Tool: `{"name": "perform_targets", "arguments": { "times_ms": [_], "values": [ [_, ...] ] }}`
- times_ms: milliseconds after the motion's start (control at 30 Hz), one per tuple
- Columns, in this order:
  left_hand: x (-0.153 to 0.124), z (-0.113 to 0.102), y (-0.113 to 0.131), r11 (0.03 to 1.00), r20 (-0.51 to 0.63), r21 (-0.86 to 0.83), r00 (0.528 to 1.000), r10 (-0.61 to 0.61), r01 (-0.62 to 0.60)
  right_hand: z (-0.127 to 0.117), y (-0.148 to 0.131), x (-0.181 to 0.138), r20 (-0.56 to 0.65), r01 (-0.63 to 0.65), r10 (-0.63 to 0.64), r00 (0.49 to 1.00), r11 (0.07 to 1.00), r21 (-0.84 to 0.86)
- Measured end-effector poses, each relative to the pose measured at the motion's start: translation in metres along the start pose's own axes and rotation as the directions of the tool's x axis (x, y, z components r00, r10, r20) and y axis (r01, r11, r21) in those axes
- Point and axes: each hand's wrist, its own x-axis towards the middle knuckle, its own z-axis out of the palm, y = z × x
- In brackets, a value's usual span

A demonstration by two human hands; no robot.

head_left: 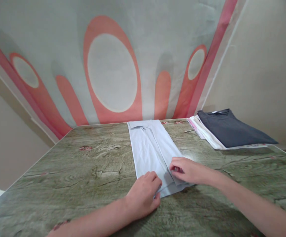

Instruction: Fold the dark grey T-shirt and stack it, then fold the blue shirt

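A pale grey-white shirt (pixel 146 148) lies folded lengthwise into a long strip on the table, with its two side folds meeting near the middle. What looks like its neckline is at the far end. At the strip's near left corner, my left hand (pixel 145 194) is closed on the fabric, thumb underneath near the bottom edge. My right hand (pixel 186 169) rests on the near right side, its fingers curled in a pinch at the cloth by the fold line. Both fingertips are partly hidden.
A stack of folded clothes, a dark grey T-shirt (pixel 231 128) on top of white and pink ones, sits at the table's back right. The wood-patterned table (pixel 71 177) meets a wall covering (pixel 148 39) with orange-red shapes behind it.
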Motion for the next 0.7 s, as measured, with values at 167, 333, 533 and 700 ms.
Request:
{"name": "perform_targets", "arguments": {
  "times_ms": [167,333,533,700],
  "values": [
    [-0.016,0.004,0.002,0.995,0.009,0.064,0.997,-0.083,0.082,0.028,0.014,0.017,-0.183,-0.002,0.014,0.983,0.998,0.066],
    [-0.024,0.005,0.0,0.991,-0.002,0.086,0.994,-0.105,0.105,0.04,0.02,0.015,-0.264,-0.001,0.016,0.964,0.998,0.057],
    [-0.03,-0.001,0.005,0.977,0.047,0.157,0.987,-0.151,0.142,0.044,0.024,0.016,-0.268,0.002,0.007,0.963,0.999,0.033],
    [-0.035,0.0,0.008,0.961,0.03,0.2,0.979,-0.202,0.192,0.048,0.031,0.017,-0.271,-0.011,0.018,0.962,1.0,0.026]
  ]
}}
